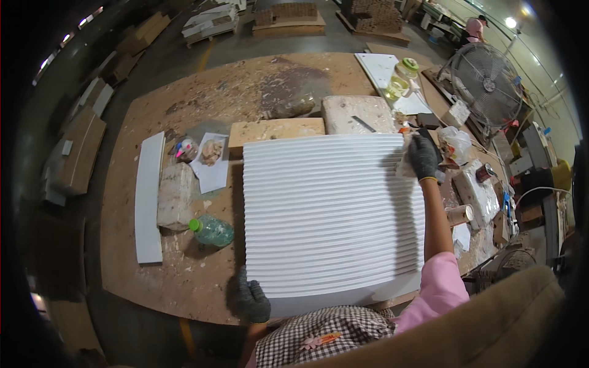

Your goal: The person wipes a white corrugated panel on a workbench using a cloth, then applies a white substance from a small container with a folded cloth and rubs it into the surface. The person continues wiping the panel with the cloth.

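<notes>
White ribbed panel (325, 214) lies flat on workbench (184, 270). L hand (253, 300) grips near-left corner; R hand (423, 156) presses cloth (406, 165) at far-right edge. Wiping looks early: most ribs remain.

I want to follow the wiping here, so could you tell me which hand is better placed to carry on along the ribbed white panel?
Probably the right hand: it presses a cloth on the ribbed white panel. The left hand grips its near edge.

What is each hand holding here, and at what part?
The left hand grips the white ribbed panel at its near left corner. The right hand presses a pale pad or cloth, hard to identify, onto the panel's far right corner.
</notes>
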Demonstrator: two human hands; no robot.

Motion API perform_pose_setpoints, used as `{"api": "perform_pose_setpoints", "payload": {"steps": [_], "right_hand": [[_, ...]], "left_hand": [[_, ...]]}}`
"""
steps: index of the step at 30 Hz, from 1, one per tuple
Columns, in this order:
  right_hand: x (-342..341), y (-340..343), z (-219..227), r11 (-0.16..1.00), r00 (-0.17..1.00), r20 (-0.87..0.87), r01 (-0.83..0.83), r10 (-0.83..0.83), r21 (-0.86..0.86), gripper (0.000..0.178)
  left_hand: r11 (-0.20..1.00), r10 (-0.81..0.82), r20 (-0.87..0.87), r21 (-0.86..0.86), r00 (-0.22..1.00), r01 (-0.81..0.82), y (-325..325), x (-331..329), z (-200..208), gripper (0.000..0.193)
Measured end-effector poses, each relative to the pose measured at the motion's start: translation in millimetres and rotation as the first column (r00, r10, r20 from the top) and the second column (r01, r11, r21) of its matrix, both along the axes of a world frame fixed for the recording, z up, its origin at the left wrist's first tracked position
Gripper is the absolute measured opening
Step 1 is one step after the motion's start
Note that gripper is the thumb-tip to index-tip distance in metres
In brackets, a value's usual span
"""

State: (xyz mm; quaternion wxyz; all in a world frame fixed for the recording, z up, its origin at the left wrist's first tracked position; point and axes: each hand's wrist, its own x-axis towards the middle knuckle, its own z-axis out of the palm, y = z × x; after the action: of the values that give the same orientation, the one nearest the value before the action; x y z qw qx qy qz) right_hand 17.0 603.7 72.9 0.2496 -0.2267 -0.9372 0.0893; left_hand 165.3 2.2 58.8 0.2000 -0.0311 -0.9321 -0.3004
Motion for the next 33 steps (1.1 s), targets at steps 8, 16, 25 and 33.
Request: {"api": "perform_pose_setpoints", "payload": {"steps": [8,16,25,33], "right_hand": [[-88.8,-350.2,-46.7,0.908,0.962,0.271,-0.151,0.043,0.390,0.036],[-117.1,-362.6,-12.2,0.587,0.594,-0.067,-0.803,0.801,-0.101,0.034],[52.4,52.9,-9.4,0.997,0.952,0.298,-0.081,0.074,0.010,0.020],[37.7,-93.9,22.9,0.623,0.849,-0.501,-0.486,0.169,-0.613,0.035]], "left_hand": [[0.999,-0.020,-0.032,-0.027,0.999,0.019,-6.2,1.3,-4.5,0.039],[0.995,-0.001,0.125,0.103,0.992,-0.012,-2.6,3.7,3.7,0.039],[0.998,-0.025,0.030,0.055,0.999,0.024,3.5,2.7,-4.1,0.039],[0.979,-0.061,0.057,0.197,0.997,0.049,-1.3,5.0,-9.4,0.041]]}}
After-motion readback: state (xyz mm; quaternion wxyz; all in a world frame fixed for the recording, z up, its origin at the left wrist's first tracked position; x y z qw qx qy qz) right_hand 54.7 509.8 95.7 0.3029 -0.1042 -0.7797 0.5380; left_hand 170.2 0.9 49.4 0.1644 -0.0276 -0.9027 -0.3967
